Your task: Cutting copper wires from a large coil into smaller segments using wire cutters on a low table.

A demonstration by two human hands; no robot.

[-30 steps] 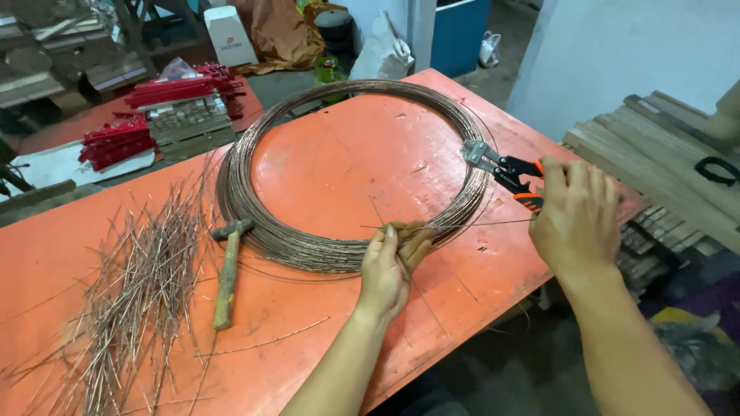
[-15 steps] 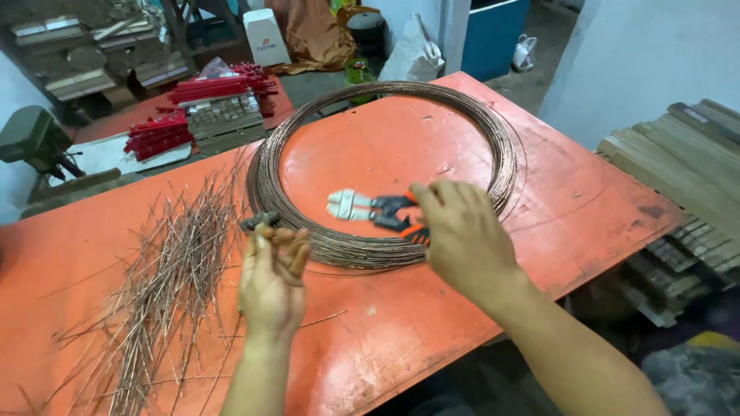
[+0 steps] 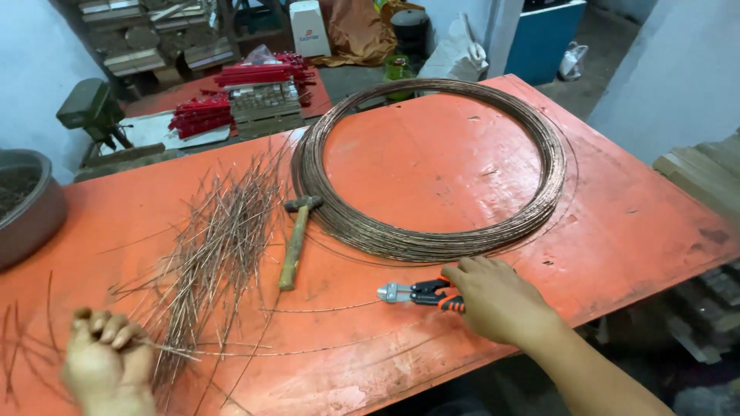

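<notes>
Head view: your right hand (image 3: 501,300) wraps its fingers around the cutter (image 3: 420,293) on the orange bench (image 3: 617,223), lower centre, below the wire coil (image 3: 428,166). Your left hand (image 3: 104,370), lower left, pinches a cut wire (image 3: 173,350) beside the wire pile (image 3: 216,246).

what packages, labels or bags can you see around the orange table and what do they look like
White carton: far back on the floor, upright, boxy, small dark label on its front.
White sack: behind the table's far edge, slumped, crumpled.
Plastic bag: far right on the floor beside the blue cabinet, small, whitish.
</notes>
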